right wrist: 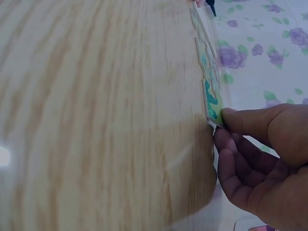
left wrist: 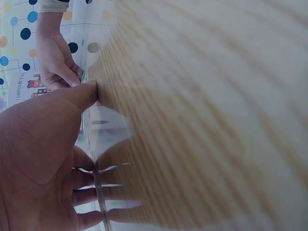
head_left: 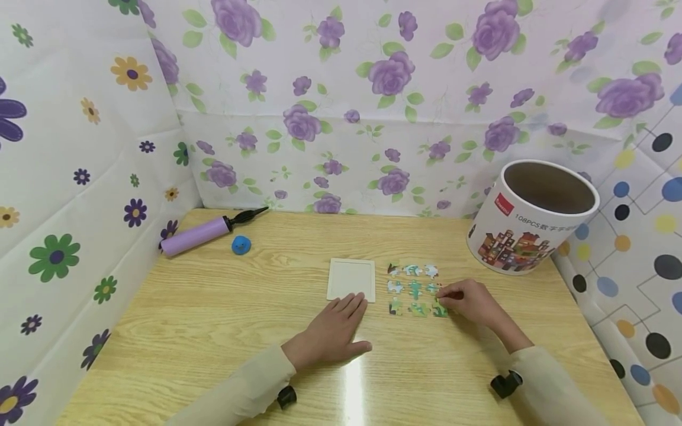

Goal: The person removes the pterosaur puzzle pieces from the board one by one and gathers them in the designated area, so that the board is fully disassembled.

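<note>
My right hand (head_left: 474,303) pinches a puzzle piece (head_left: 440,308) at the grid's near right corner. My left hand (head_left: 331,331) lies flat, grip open, on the table (head_left: 213,319), fingertips touching the white tray (head_left: 351,279).

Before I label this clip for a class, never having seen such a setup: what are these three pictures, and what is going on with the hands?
No machine here: a person works with two bare hands, wearing three cameras. The wide picture comes from the head and looks down at a wooden table. The other two come from the wrists, so they look sideways and blurry, very close to the tabletop.

The left hand lies flat on the table, fingertips at the edge of a white tray. The right hand pinches a jigsaw piece at the near right corner of a three-by-three spread of pieces.

Also on the table: an open round puzzle tub at the right, a purple hand pump and a small blue thing at the far left.
</note>
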Motion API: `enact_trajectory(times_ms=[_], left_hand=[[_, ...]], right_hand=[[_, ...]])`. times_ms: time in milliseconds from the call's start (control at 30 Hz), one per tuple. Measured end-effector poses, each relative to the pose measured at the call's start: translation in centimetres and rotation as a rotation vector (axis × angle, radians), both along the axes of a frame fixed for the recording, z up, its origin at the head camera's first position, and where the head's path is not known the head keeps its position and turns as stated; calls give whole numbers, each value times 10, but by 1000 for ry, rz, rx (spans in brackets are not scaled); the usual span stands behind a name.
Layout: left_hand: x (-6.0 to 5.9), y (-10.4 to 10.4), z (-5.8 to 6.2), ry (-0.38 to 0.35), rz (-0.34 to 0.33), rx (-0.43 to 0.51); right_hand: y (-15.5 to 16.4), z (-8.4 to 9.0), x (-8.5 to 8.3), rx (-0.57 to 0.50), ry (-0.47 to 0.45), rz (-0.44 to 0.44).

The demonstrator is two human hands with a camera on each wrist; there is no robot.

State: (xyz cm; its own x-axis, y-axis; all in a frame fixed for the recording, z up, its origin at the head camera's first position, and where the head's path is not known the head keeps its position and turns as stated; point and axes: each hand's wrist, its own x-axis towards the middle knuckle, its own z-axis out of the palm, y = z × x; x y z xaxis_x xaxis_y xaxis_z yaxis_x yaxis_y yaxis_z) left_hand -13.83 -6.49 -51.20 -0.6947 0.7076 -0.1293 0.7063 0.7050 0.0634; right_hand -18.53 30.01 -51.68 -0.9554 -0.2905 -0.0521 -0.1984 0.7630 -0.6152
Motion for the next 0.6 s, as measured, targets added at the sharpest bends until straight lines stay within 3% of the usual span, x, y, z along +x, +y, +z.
enact_trajectory(times_ms=[600], left_hand=[[-1,2,-3,2,17,-16]], right_hand=[[-2,3,0,0,-6,-5]])
